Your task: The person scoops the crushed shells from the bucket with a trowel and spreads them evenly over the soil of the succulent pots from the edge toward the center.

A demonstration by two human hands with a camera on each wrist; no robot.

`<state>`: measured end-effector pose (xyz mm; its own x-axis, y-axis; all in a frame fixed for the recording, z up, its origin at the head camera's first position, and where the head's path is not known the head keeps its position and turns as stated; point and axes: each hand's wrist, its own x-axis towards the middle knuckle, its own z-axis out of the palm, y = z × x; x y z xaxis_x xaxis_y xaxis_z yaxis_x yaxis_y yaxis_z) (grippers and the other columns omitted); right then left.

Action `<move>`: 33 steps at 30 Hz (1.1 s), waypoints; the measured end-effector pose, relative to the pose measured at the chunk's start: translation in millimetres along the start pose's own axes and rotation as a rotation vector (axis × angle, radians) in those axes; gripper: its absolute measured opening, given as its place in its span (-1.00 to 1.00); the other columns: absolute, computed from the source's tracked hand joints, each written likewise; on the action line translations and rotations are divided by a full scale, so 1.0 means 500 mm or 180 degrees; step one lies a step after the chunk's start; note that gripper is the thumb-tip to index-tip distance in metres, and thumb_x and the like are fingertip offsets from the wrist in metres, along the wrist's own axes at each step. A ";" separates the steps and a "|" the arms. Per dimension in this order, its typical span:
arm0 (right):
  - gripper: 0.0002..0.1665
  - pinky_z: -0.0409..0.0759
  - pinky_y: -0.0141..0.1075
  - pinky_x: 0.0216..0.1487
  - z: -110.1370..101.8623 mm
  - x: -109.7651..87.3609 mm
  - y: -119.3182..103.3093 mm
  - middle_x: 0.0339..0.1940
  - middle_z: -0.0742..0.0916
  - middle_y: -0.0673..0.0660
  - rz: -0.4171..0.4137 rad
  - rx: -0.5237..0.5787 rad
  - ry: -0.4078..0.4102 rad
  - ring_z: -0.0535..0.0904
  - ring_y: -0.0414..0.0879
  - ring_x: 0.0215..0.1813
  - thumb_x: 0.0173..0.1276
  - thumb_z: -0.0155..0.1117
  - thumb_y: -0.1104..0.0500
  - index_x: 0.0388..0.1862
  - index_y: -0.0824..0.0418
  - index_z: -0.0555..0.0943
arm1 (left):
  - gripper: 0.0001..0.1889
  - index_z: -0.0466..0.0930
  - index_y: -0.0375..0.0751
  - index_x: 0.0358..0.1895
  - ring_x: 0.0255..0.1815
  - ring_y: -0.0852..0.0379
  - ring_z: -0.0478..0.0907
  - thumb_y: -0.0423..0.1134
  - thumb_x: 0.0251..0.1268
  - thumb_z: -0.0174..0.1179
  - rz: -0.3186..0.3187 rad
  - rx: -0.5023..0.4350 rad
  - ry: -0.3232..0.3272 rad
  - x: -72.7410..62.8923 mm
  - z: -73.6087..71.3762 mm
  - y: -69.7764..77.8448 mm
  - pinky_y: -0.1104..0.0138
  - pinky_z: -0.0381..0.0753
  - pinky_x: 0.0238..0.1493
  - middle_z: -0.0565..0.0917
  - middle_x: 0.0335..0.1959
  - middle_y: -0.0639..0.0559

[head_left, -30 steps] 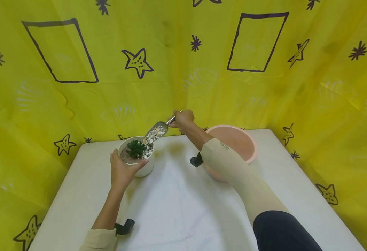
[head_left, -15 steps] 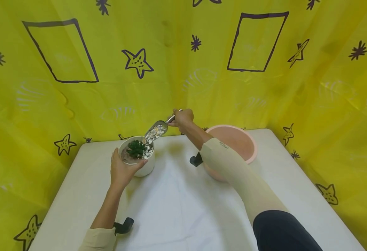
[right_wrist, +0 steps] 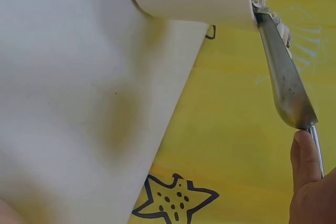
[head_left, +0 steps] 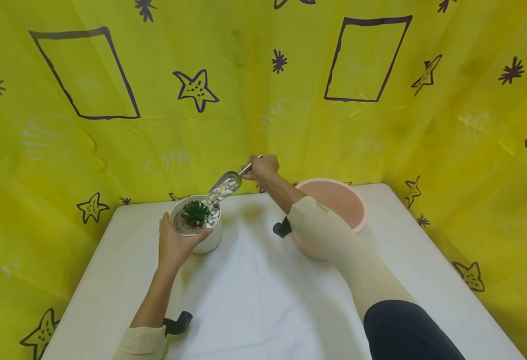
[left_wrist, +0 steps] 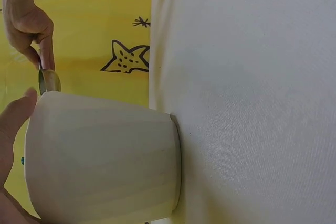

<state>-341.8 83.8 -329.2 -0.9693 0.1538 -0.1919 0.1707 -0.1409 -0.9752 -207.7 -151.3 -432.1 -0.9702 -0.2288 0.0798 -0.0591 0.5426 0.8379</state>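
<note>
A white plant pot (head_left: 211,243) stands upright on the table, holding a green succulent (head_left: 195,214) and white pebbles (head_left: 212,217) along its right side. My left hand (head_left: 176,245) grips the pot near its rim, thumb at the front right and fingers at the left. My right hand (head_left: 265,168) holds a metal scoop (right_wrist: 286,85) by its handle, above and right of the pot. The scoop tilts down to the left, its lip at the pot's rim. Pale stones (head_left: 224,188) lie in the scoop and reach down to those in the pot.
A pink basin (head_left: 361,217) stands at the right, partly hidden behind my right forearm. White cloth covers the table (head_left: 245,300). A yellow patterned curtain (head_left: 241,115) hangs close behind the table's back edge.
The scoop's handle end has risen slightly, so it tilts a little more steeply. Stones in it have slid down towards the pot. My left hand and the pot have stayed put.
</note>
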 end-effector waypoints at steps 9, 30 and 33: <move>-0.58 0.79 -0.25 -0.19 0.000 0.002 0.001 -0.03 0.77 0.45 -0.0043 0.0057 0.0039 0.80 0.23 -0.04 0.67 0.19 0.17 0.17 0.56 0.52 | 0.29 -0.18 -0.49 0.66 0.59 -0.47 0.09 -0.04 0.11 0.60 0.0065 -0.0057 -0.0076 0.006 -0.004 -0.001 -0.30 0.21 0.50 0.09 0.59 -0.52; -0.59 0.79 -0.28 -0.19 0.001 -0.001 0.001 -0.07 0.78 0.42 -0.0024 0.0033 0.0086 0.81 0.20 -0.06 0.66 0.20 0.15 0.17 0.53 0.52 | 0.38 -0.22 -0.44 0.67 0.59 -0.45 0.09 -0.01 0.01 0.67 0.0101 -0.0190 0.0095 -0.012 0.013 0.005 -0.29 0.21 0.50 0.08 0.59 -0.48; -0.58 0.79 -0.27 -0.19 -0.002 0.000 0.001 -0.03 0.76 0.44 -0.0028 0.0084 0.0033 0.80 0.21 -0.03 0.67 0.20 0.16 0.17 0.54 0.52 | 0.32 -0.15 -0.48 0.65 0.56 -0.46 0.14 -0.04 0.04 0.66 0.0166 -0.0157 0.0161 -0.012 0.019 0.005 -0.30 0.24 0.49 0.14 0.55 -0.49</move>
<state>-341.5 84.9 -329.8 -0.9688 0.1653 -0.1845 0.1573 -0.1652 -0.9736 -204.1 -140.9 -435.7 -0.9585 -0.2424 0.1500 0.0041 0.5146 0.8574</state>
